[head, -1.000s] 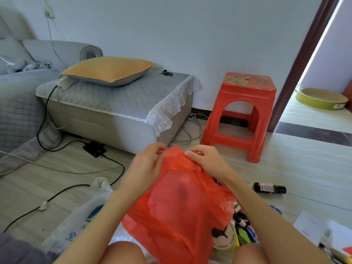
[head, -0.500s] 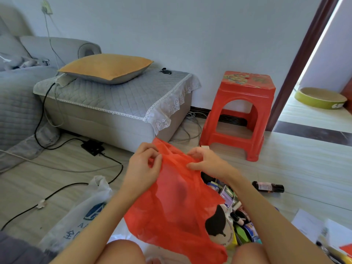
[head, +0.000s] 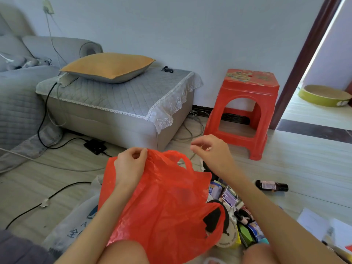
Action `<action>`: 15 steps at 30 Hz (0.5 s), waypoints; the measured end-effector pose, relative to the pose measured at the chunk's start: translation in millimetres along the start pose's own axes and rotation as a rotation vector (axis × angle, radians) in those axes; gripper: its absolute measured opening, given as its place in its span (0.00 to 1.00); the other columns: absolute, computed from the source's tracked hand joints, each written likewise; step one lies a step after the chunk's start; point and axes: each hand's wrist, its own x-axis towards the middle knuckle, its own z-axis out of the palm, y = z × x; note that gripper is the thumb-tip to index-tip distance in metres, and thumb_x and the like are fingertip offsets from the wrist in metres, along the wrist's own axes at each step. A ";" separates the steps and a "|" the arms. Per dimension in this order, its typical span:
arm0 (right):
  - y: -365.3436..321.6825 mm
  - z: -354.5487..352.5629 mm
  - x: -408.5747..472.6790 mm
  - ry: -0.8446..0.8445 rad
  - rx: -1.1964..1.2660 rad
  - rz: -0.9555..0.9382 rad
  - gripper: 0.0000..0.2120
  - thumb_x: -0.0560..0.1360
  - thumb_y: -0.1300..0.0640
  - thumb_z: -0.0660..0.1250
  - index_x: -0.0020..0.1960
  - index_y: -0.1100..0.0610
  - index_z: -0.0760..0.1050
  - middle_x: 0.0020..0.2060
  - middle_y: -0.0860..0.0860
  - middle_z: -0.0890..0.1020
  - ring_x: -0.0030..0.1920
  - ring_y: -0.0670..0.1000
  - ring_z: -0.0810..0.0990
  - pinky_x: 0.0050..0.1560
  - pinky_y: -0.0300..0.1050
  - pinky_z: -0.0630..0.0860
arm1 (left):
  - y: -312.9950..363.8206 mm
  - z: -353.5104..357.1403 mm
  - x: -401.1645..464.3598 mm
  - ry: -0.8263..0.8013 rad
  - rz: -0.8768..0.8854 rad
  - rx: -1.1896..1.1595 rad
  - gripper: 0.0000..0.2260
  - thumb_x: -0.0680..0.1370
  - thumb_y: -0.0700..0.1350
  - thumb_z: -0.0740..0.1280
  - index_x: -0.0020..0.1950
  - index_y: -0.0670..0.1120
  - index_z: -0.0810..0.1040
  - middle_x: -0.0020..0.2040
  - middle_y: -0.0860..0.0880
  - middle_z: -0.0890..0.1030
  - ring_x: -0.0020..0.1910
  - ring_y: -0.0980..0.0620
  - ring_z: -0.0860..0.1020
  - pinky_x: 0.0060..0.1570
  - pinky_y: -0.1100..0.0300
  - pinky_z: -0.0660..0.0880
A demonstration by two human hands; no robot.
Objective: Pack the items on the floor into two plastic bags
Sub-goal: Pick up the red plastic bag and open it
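Observation:
A red plastic bag (head: 167, 206) hangs in front of me over my knees, its mouth loose and one handle loop standing up. My left hand (head: 131, 164) pinches the bag's top left edge. My right hand (head: 213, 153) hovers just right of the bag's handle, off the plastic, fingers loosely curled with nothing in them. A white plastic bag with blue print (head: 76, 225) lies flat on the floor to the left, partly under the red one. A pile of small packets, tubes and tins (head: 230, 197) sits on the floor under my right forearm. A dark bottle (head: 271, 185) lies alone further right.
A red plastic stool (head: 247, 111) stands ahead on the right by a doorway. A grey ottoman (head: 118, 103) with an orange cushion sits ahead on the left. Black cables (head: 62, 189) cross the floor at left. White papers (head: 314, 223) lie at the lower right.
My right hand has let go of the red bag and lifted up to the right. The bag's mouth has dropped open, and my left hand keeps its grip on the edge.

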 end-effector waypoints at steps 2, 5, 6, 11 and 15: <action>-6.2 12.5 -8.5 -0.059 -0.095 -0.142 0.03 0.70 0.56 0.70 0.42 0.54 0.81 0.36 0.45 0.75 0.33 0.41 0.73 0.40 0.32 0.69 | -1.3 -1.2 3.2 0.056 -0.066 -0.052 0.07 0.75 0.43 0.64 0.40 0.47 0.80 0.38 0.51 0.80 0.43 0.51 0.77 0.47 0.59 0.71; -6.8 26.6 -20.2 -0.071 -0.251 -0.263 0.08 0.69 0.52 0.67 0.45 0.54 0.79 0.37 0.49 0.79 0.36 0.50 0.79 0.39 0.46 0.75 | -1.4 1.2 6.5 0.122 -0.128 -0.060 0.07 0.76 0.44 0.63 0.43 0.45 0.80 0.42 0.48 0.81 0.44 0.50 0.77 0.48 0.59 0.71; -6.3 27.7 -21.7 -0.046 -0.276 -0.282 0.09 0.68 0.52 0.67 0.46 0.54 0.79 0.38 0.50 0.79 0.37 0.52 0.80 0.37 0.47 0.76 | -1.1 2.3 7.0 0.132 -0.134 -0.067 0.08 0.75 0.44 0.63 0.44 0.44 0.80 0.42 0.48 0.81 0.45 0.49 0.77 0.49 0.58 0.73; 1.0 18.2 -17.9 0.013 -0.487 -0.377 0.23 0.65 0.40 0.63 0.54 0.53 0.76 0.52 0.52 0.78 0.53 0.54 0.77 0.56 0.52 0.72 | -2.2 -1.9 10.4 0.155 -0.218 -0.176 0.07 0.75 0.45 0.62 0.42 0.44 0.78 0.36 0.50 0.79 0.41 0.47 0.77 0.47 0.55 0.75; 15.1 13.4 -15.2 -0.163 -0.350 -0.191 0.39 0.68 0.44 0.70 0.73 0.56 0.59 0.72 0.55 0.62 0.72 0.54 0.61 0.72 0.49 0.57 | -9.8 -6.7 13.0 0.048 -0.323 -0.390 0.07 0.73 0.44 0.62 0.38 0.45 0.77 0.40 0.41 0.80 0.39 0.46 0.76 0.44 0.49 0.76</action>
